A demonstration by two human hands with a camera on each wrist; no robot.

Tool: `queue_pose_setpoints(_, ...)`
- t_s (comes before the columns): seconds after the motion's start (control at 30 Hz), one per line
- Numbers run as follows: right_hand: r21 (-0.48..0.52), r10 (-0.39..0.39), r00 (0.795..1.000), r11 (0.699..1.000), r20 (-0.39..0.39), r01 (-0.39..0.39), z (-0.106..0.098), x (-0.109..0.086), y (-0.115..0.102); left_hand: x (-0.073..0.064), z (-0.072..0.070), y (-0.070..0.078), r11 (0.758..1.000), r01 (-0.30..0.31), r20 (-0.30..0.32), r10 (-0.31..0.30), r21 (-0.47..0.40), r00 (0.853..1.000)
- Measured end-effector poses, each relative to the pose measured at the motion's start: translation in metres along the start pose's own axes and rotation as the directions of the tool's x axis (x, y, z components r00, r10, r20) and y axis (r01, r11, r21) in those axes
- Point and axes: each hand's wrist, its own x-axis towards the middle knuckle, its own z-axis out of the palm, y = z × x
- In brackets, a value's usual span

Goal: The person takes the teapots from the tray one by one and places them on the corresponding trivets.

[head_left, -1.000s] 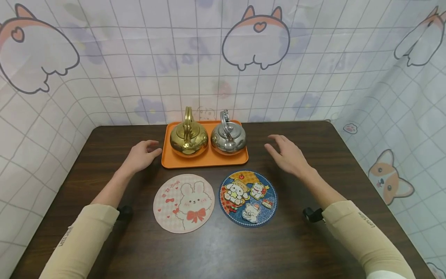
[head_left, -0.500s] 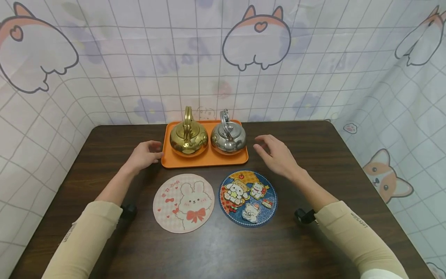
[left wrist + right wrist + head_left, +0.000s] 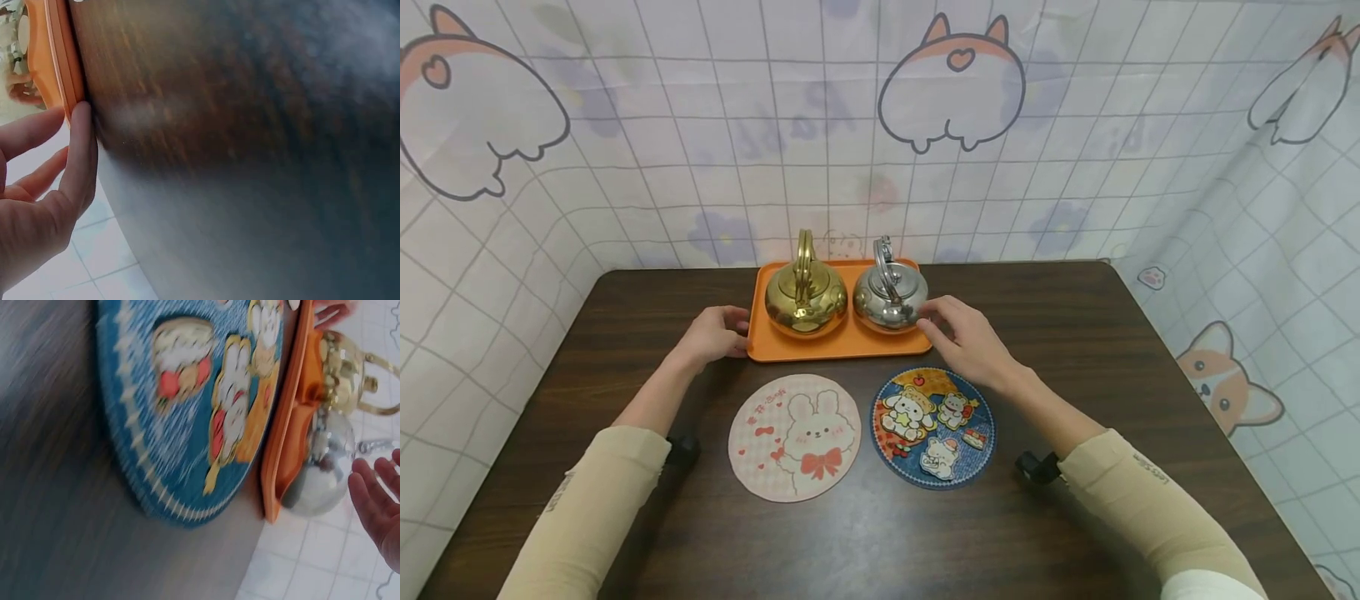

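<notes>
An orange tray (image 3: pixel 880 348) lies at the back of the table with two round kettles on it. The gold kettle (image 3: pixel 806 304) stands on its left half, the silver kettle (image 3: pixel 891 302) on its right half. My left hand (image 3: pixel 715 333) is at the tray's left edge; in the left wrist view its extended thumb and a finger touch the tray rim (image 3: pixel 64 62). My right hand (image 3: pixel 970 340) has its fingers extended and spread beside the silver kettle, over the tray's right edge. Whether it touches either one, I cannot tell.
A pink round rabbit placemat (image 3: pixel 796 437) lies in front of the tray on the left. To its right is a blue round placemat (image 3: pixel 934 427) with cartoon figures. A patterned curtain (image 3: pixel 1075 142) hangs close behind the dark wooden table (image 3: pixel 880 550).
My right hand has moved left, from bare table up to the tray's right edge. My left hand has shifted slightly right to the tray's left edge. Tray and kettles have stayed put.
</notes>
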Motion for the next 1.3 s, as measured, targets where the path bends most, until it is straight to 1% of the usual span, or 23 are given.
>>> queue_pose_setpoints(0.17,0.069,-0.033,0.999,0.997,0.019,0.032,0.008,0.006,-0.010,0.000,-0.001,0.002,1.000,0.000,0.018,0.001,-0.012,1.000)
queue_pose_setpoints(0.37,0.145,-0.036,0.997,0.989,0.069,0.026,0.016,0.015,-0.020,0.003,-0.002,0.003,1.000,0.015,0.036,-0.014,-0.019,0.999)
queue_pose_setpoints(0.47,0.184,-0.039,0.996,0.983,0.082,0.024,0.021,0.018,-0.024,0.004,-0.001,0.003,1.000,0.022,0.040,-0.021,-0.020,0.999)
queue_pose_setpoints(0.63,0.267,-0.057,0.994,0.963,0.091,0.031,0.030,0.022,-0.032,0.002,-0.002,0.003,0.999,0.034,0.048,-0.033,-0.022,0.998)
queue_pose_setpoints(0.83,0.373,-0.068,0.990,0.928,0.121,0.018,0.040,0.028,-0.039,0.007,-0.006,0.004,0.999,0.043,0.065,-0.041,-0.027,0.997)
queue_pose_setpoints(0.93,0.399,-0.066,0.988,0.917,0.137,0.006,0.047,0.030,-0.040,0.007,-0.006,0.006,0.999,0.043,0.074,-0.041,-0.014,0.996)
queue_pose_setpoints(1.03,0.395,-0.048,0.988,0.918,0.145,-0.013,0.051,0.032,-0.041,0.007,-0.007,0.008,0.999,0.045,0.082,-0.044,-0.003,0.996)
queue_pose_setpoints(1.13,0.418,-0.028,0.988,0.908,0.150,-0.038,0.056,0.035,-0.042,0.007,-0.008,0.009,0.999,0.052,0.086,-0.052,0.003,0.995)
queue_pose_setpoints(1.17,0.431,-0.020,0.989,0.901,0.149,-0.046,0.058,0.037,-0.042,0.007,-0.008,0.009,0.998,0.055,0.087,-0.055,0.005,0.995)
queue_pose_setpoints(1.3,0.503,0.014,0.989,0.860,0.146,-0.086,0.063,0.044,-0.045,0.010,-0.007,0.008,0.998,0.066,0.085,-0.066,0.013,0.994)
